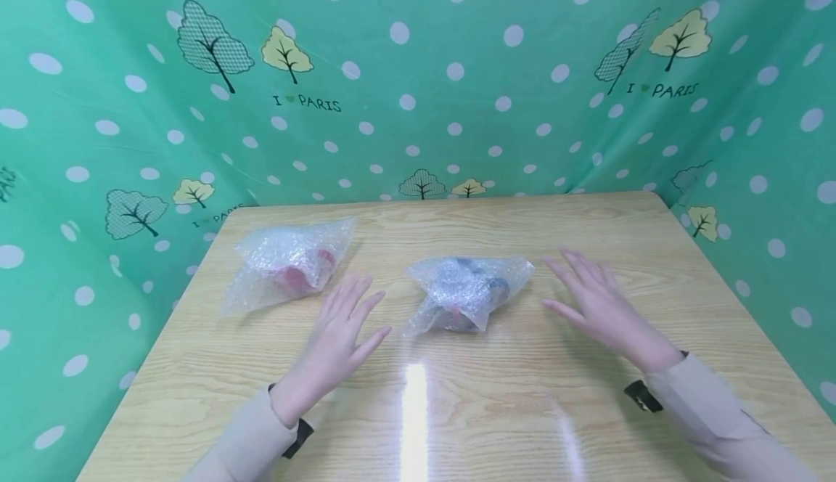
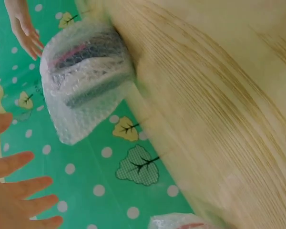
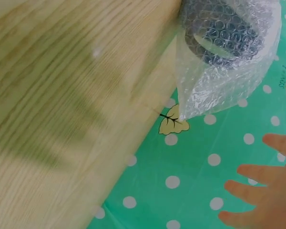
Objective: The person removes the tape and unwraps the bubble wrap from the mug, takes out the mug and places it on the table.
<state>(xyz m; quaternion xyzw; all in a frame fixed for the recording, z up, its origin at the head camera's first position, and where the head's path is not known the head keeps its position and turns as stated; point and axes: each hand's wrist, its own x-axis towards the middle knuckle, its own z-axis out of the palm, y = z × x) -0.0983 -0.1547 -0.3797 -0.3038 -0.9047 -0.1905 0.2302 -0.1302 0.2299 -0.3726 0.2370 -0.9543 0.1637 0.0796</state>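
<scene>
A bubble-wrapped bundle with dark, bluish contents lies at the middle of the wooden table, between my two hands. My left hand hovers to its left with fingers spread, holding nothing. On the other side my right hand is also spread and apart from the wrap. In the left wrist view the bundle shows dark parts and a pink strip through the plastic; the right wrist view shows its dark contents. A second bubble-wrapped bundle, with red parts inside, rests beyond my left hand.
The wooden table carries both bundles and reflects a bright strip of light. Behind it and along both sides hangs a green dotted curtain with printed trees. Dark straps show at both wrists.
</scene>
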